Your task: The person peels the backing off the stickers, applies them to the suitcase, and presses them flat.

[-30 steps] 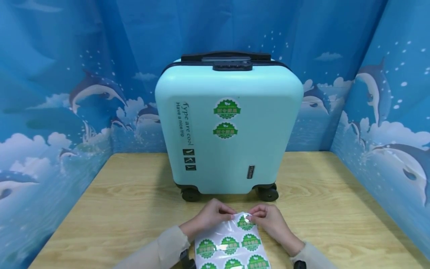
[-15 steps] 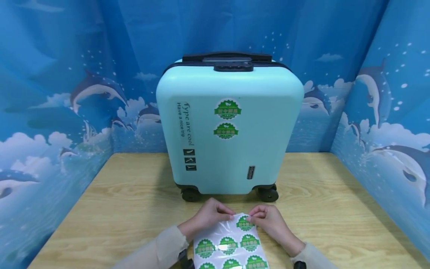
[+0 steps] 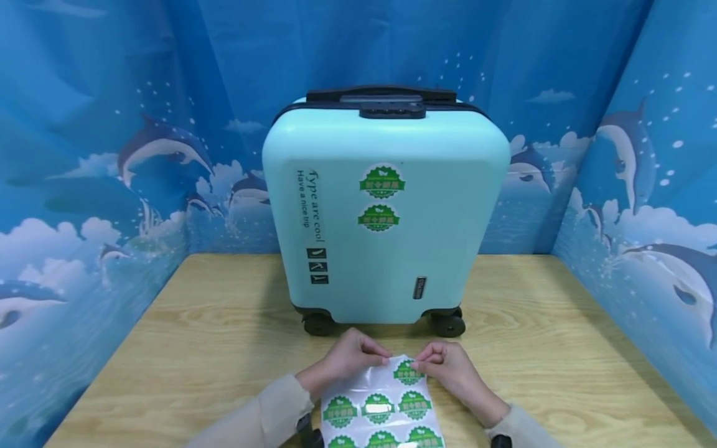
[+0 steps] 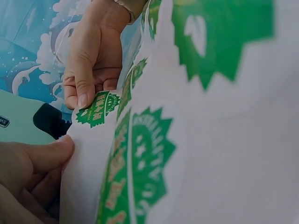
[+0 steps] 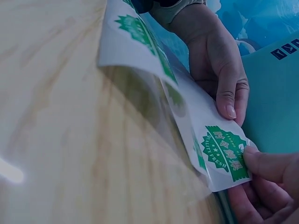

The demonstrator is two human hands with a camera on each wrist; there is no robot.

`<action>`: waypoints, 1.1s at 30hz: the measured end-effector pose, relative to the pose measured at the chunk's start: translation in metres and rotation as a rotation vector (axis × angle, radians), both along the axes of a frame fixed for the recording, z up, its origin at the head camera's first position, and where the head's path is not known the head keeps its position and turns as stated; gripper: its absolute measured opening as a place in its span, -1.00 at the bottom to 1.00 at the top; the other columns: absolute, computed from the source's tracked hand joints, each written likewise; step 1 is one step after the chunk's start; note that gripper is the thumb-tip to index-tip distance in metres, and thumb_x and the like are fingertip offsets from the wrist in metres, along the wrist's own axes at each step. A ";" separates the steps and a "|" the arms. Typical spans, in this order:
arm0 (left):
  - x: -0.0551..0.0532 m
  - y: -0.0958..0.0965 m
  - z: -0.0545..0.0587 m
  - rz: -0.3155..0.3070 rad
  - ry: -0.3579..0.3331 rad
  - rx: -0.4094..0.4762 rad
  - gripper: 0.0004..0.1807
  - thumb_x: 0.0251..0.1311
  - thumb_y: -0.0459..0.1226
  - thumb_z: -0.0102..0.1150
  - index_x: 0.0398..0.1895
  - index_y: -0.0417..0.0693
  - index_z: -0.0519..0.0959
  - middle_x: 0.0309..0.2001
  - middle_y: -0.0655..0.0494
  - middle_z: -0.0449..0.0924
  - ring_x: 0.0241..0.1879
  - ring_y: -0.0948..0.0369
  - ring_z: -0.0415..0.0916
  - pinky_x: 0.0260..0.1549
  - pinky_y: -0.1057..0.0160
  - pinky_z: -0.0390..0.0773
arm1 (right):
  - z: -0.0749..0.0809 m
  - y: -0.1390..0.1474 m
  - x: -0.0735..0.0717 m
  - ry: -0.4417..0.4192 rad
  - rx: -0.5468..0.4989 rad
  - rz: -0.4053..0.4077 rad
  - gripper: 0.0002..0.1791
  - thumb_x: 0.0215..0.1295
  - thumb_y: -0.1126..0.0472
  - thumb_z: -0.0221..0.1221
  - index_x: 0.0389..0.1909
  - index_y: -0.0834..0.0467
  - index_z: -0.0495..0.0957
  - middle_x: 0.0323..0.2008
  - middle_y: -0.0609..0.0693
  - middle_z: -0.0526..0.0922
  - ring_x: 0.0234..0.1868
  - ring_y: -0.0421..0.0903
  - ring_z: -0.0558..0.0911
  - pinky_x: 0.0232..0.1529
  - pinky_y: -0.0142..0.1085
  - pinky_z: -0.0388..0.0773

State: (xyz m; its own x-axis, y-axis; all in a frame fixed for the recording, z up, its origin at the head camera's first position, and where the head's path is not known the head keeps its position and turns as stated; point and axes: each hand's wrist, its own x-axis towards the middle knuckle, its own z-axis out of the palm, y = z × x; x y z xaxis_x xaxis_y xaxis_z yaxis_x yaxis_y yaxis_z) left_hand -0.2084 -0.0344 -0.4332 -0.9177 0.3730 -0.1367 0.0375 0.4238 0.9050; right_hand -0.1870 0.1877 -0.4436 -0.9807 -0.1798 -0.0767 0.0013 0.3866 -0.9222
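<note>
A white sheet of round green stickers [image 3: 366,381] is held up at its far edge by both hands. My left hand [image 3: 344,359] pinches that edge between thumb and fingers, left of the corner sticker [image 3: 408,373]. At the corner itself, my right hand [image 3: 452,372] pinches the sheet, its thumb lying over the sticker's edge. The right wrist view shows the sheet [image 5: 187,93] bowed up from the table, with the right thumb [image 5: 264,163] on the printed face. In the left wrist view, the left thumb [image 4: 51,154] presses on the bare backing. Fingers underneath are partly hidden.
A mint-green suitcase [image 3: 437,205] stands upright just beyond the hands, on black wheels [image 3: 446,324]. Two green stickers [image 3: 379,218] are on its front, one above the other. The wooden table [image 3: 521,348] is bordered by blue dolphin-print curtains [image 3: 633,155].
The sheet's near part has shifted slightly left. Both hands keep their pinch at the far edge, nearly in place. The suitcase appears slightly further right as the head view shifts.
</note>
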 end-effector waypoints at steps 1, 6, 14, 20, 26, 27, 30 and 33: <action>0.000 0.000 0.000 -0.002 -0.001 -0.004 -0.88 -0.03 -0.35 0.36 -0.41 0.04 0.72 -0.33 0.14 0.71 -0.30 0.24 0.60 -0.13 0.14 0.58 | 0.001 0.000 0.001 0.004 0.000 0.006 -0.82 0.06 0.25 0.34 -0.41 0.29 0.59 -0.57 0.04 0.66 -0.58 -0.23 0.50 -0.61 -0.48 0.31; -0.001 0.001 0.003 -0.010 -0.001 -0.015 -0.89 -0.04 -0.36 0.36 -0.41 0.03 0.71 -0.33 0.14 0.71 -0.30 0.25 0.60 -0.13 0.15 0.57 | 0.000 0.004 0.001 0.017 -0.021 0.053 -0.81 0.06 0.26 0.34 -0.44 0.31 0.57 -0.58 0.06 0.65 -0.59 -0.25 0.49 -0.60 -0.48 0.32; -0.002 0.001 0.004 -0.044 0.001 -0.021 -0.87 -0.02 -0.38 0.34 -0.41 0.04 0.71 -0.32 0.16 0.71 -0.30 0.27 0.60 -0.14 0.20 0.57 | 0.000 0.009 0.001 0.013 -0.072 0.130 -0.81 0.08 0.30 0.32 -0.43 0.36 0.55 -0.53 0.13 0.67 -0.58 -0.27 0.50 -0.58 -0.49 0.36; -0.003 0.000 0.007 -0.066 0.024 -0.024 -0.90 -0.01 -0.38 0.33 -0.41 0.00 0.72 -0.37 0.15 0.71 -0.37 0.29 0.59 -0.26 0.30 0.57 | 0.001 0.012 0.000 -0.005 -0.079 0.153 -0.93 0.12 0.37 0.27 -0.48 0.16 0.60 -0.51 0.16 0.68 -0.53 -0.24 0.56 -0.50 -0.46 0.43; -0.003 0.001 0.008 -0.073 0.038 -0.026 -0.91 0.00 -0.38 0.33 -0.41 -0.04 0.71 -0.38 0.12 0.72 -0.39 0.30 0.60 -0.29 0.34 0.57 | 0.000 0.015 -0.001 0.009 -0.078 0.185 -0.77 0.07 0.24 0.34 -0.41 0.34 0.57 -0.48 0.16 0.69 -0.45 -0.20 0.62 -0.40 -0.42 0.50; -0.003 0.001 0.009 -0.072 0.037 -0.027 -0.91 0.00 -0.38 0.33 -0.41 -0.03 0.71 -0.38 0.13 0.72 -0.38 0.30 0.60 -0.28 0.34 0.57 | 0.000 0.015 -0.001 0.007 -0.079 0.187 -0.75 0.06 0.21 0.35 -0.41 0.35 0.57 -0.47 0.16 0.69 -0.44 -0.19 0.62 -0.39 -0.42 0.51; -0.003 0.001 0.008 -0.066 0.033 -0.035 -0.91 0.00 -0.38 0.33 -0.41 -0.01 0.71 -0.38 0.14 0.71 -0.37 0.29 0.60 -0.26 0.32 0.57 | 0.000 0.016 -0.001 -0.004 -0.081 0.190 -0.75 0.06 0.20 0.35 -0.42 0.33 0.57 -0.46 0.16 0.70 -0.42 -0.18 0.63 -0.35 -0.41 0.52; -0.004 0.000 0.007 -0.059 0.027 -0.036 -0.90 0.00 -0.38 0.33 -0.42 0.00 0.71 -0.38 0.15 0.71 -0.36 0.29 0.59 -0.25 0.31 0.58 | 0.002 0.016 -0.002 -0.005 -0.079 0.192 -0.81 0.06 0.23 0.35 -0.45 0.27 0.58 -0.47 0.15 0.69 -0.42 -0.18 0.62 -0.33 -0.41 0.52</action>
